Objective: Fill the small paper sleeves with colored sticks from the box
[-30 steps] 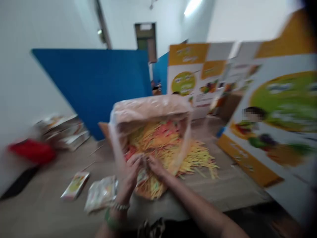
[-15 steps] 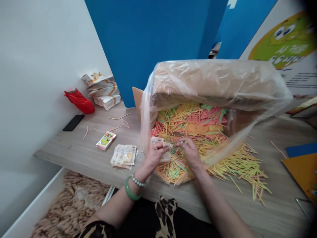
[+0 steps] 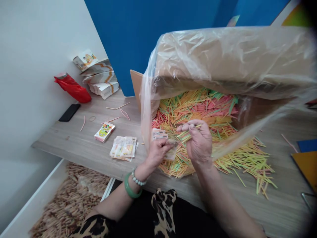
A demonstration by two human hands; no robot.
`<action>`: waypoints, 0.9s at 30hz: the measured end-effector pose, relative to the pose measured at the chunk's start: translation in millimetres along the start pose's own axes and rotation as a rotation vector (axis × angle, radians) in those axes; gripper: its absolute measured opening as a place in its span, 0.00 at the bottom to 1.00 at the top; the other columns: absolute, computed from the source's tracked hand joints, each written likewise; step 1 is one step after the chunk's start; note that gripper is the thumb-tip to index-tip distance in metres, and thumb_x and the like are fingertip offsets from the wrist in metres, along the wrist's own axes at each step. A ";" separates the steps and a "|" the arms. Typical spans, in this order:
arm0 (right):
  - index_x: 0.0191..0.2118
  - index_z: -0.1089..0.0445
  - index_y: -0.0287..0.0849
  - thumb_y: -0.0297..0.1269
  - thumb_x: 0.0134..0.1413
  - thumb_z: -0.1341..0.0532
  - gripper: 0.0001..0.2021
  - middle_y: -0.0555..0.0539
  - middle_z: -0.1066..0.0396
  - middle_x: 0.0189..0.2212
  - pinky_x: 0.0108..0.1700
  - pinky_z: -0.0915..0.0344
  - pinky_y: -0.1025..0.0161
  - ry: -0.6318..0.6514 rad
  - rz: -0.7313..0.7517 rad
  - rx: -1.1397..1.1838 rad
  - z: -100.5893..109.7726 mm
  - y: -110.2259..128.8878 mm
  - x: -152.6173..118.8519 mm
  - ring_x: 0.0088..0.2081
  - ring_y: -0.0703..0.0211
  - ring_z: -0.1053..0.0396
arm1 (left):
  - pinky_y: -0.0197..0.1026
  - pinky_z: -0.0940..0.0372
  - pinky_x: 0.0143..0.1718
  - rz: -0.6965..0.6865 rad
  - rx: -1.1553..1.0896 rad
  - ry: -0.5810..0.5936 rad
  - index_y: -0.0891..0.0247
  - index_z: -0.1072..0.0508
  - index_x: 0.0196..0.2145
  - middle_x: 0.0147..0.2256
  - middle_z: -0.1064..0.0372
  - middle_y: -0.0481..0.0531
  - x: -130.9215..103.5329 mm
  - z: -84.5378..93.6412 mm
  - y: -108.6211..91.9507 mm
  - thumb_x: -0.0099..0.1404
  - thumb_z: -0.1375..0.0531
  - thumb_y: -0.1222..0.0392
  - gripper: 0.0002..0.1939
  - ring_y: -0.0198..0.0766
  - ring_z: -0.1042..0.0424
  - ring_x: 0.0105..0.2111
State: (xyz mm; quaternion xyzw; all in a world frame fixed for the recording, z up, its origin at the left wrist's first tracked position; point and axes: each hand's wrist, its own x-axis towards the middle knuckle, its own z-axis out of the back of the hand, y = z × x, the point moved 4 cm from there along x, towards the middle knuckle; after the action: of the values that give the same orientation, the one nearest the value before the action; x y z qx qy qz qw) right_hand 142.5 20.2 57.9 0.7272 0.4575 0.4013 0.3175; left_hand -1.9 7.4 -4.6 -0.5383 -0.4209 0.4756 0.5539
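Many coloured sticks [image 3: 213, 109] fill a plastic-lined cardboard box [image 3: 223, 62] lying with its opening toward me and spill onto the table. My right hand [image 3: 199, 142], closed round a small bunch of yellow and green sticks [image 3: 184, 135], is raised over the pile. My left hand [image 3: 158, 152] wears a bead bracelet and a green bangle and pinches a small clear packet [image 3: 171, 153] at the box's left front corner. Behind it lie printed packets [image 3: 159, 133]. Filled packets [image 3: 123, 147] are stacked to the left, beside a small printed box [image 3: 104, 131].
On the wooden table [image 3: 74, 142] a black phone [image 3: 69, 112], a red bag [image 3: 73, 88] and stacked flat cartons [image 3: 101, 79] stand at the left. Loose sticks lie around. A blue panel [image 3: 128, 33] rises behind. An open drawer [image 3: 71, 198] is below left; an orange board [image 3: 307, 167] lies right.
My right hand has risen from the pile and turned, now showing a bunch of sticks in its fingers. The left hand still holds the packet. The view has shifted slightly.
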 end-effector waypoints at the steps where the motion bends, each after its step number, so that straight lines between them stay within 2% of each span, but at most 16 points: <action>1: 0.38 0.31 0.46 0.35 0.61 0.37 0.02 0.55 0.28 0.28 0.42 0.28 0.56 0.007 0.030 -0.005 -4.9 3.3 -0.7 0.32 0.60 0.25 | 0.38 0.52 0.28 0.014 -0.027 -0.003 0.62 0.36 0.19 0.21 0.47 0.43 -0.6 -0.7 -0.6 0.57 0.34 0.53 0.18 0.32 0.48 0.25; 7: 0.39 0.33 0.48 0.36 0.65 0.41 0.01 0.54 0.27 0.29 0.43 0.27 0.55 0.006 0.172 -0.166 -23.5 10.6 -7.4 0.33 0.59 0.24 | 0.38 0.52 0.29 0.067 -0.126 0.040 0.63 0.36 0.19 0.22 0.46 0.43 -4.0 -6.7 -6.3 0.54 0.31 0.48 0.21 0.32 0.49 0.26; 11: 0.39 0.31 0.48 0.38 0.65 0.41 0.03 0.53 0.25 0.30 0.46 0.28 0.53 -0.003 0.226 -0.338 -19.3 5.1 -17.0 0.35 0.57 0.24 | 0.37 0.50 0.29 0.050 -0.177 0.030 0.63 0.34 0.20 0.22 0.45 0.43 -6.6 -5.9 -11.2 0.53 0.30 0.48 0.21 0.32 0.47 0.26; 14: 0.39 0.30 0.48 0.38 0.65 0.40 0.03 0.52 0.25 0.31 0.47 0.29 0.53 0.015 0.197 -0.396 -13.2 -1.6 -26.0 0.36 0.57 0.25 | 0.37 0.47 0.30 0.049 -0.268 0.040 0.64 0.31 0.22 0.23 0.42 0.44 -8.1 -5.5 -13.3 0.53 0.29 0.48 0.20 0.32 0.44 0.27; 18: 0.39 0.31 0.47 0.37 0.64 0.39 0.02 0.53 0.25 0.30 0.43 0.29 0.57 0.008 0.106 -0.340 -6.9 -9.9 -32.7 0.34 0.59 0.25 | 0.36 0.47 0.27 0.119 -0.355 0.088 0.65 0.28 0.24 0.23 0.39 0.45 -9.7 -6.3 -9.3 0.53 0.29 0.47 0.19 0.31 0.43 0.25; 21: 0.39 0.32 0.46 0.35 0.64 0.39 0.01 0.54 0.26 0.28 0.42 0.28 0.57 -0.006 0.094 -0.245 -6.6 -10.1 -30.7 0.32 0.60 0.24 | 0.35 0.46 0.26 0.131 -0.341 0.124 0.65 0.26 0.27 0.25 0.39 0.46 -10.4 -6.5 -5.0 0.55 0.30 0.46 0.18 0.31 0.41 0.25; 27: 0.38 0.34 0.47 0.35 0.62 0.39 0.02 0.55 0.28 0.28 0.46 0.26 0.51 -0.056 0.110 -0.166 -11.6 2.7 -20.3 0.32 0.59 0.23 | 0.35 0.49 0.24 0.129 -0.233 0.006 0.63 0.32 0.21 0.21 0.42 0.43 -10.6 -1.2 0.1 0.54 0.30 0.44 0.22 0.30 0.45 0.23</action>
State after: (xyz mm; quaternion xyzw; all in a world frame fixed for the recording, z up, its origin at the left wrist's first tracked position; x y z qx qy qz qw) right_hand 128.3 1.6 59.7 0.7332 0.3733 0.4343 0.3667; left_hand -2.9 -3.3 -4.3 -0.6264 -0.4361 0.4567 0.4570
